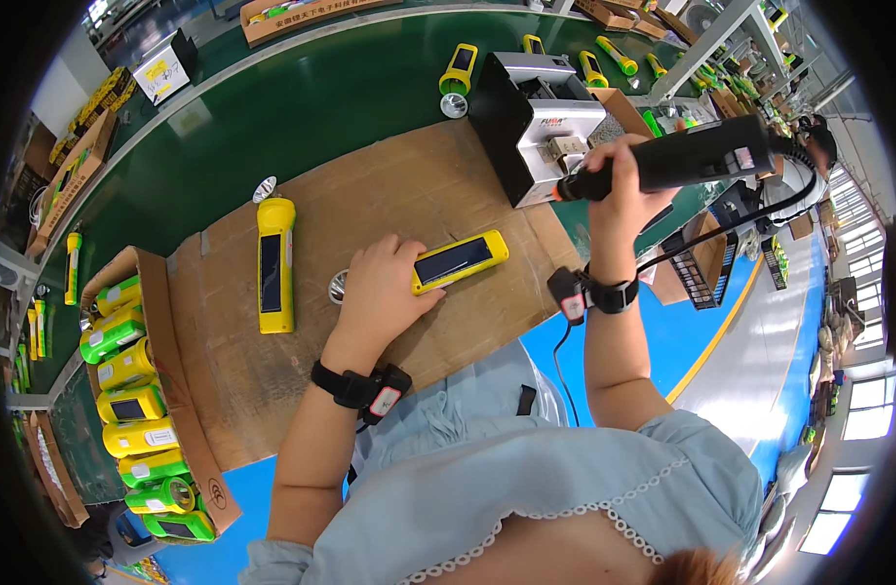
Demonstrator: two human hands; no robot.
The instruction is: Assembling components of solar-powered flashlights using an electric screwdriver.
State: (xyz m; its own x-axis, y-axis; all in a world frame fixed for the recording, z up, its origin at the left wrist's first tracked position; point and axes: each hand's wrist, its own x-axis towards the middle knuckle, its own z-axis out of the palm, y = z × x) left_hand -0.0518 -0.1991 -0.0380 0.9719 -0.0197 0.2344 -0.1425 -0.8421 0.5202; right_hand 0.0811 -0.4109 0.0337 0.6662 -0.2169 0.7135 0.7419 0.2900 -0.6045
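Observation:
My left hand (378, 281) is closed round the head end of a yellow flashlight (460, 261), which lies on a cardboard sheet (394, 185) with its dark panel up. A shiny round reflector (338, 287) shows beside that hand. My right hand (619, 195) grips a black electric screwdriver (701, 156), held nearly level. Its orange-ringed front end points left, in front of a black and white screw feeder (560, 122); I cannot tell whether the tip touches it. Left of my left hand lies another yellow flashlight (275, 263), with a loose reflector (265, 189) at its top end.
An open carton (190, 419) of yellow and green flashlights stands at the left. Several more flashlights, one (459, 70) with its reflector out, lie on the green belt (360, 83) beyond. A black cable (775, 210) hangs from the screwdriver. At the right is another person (804, 175).

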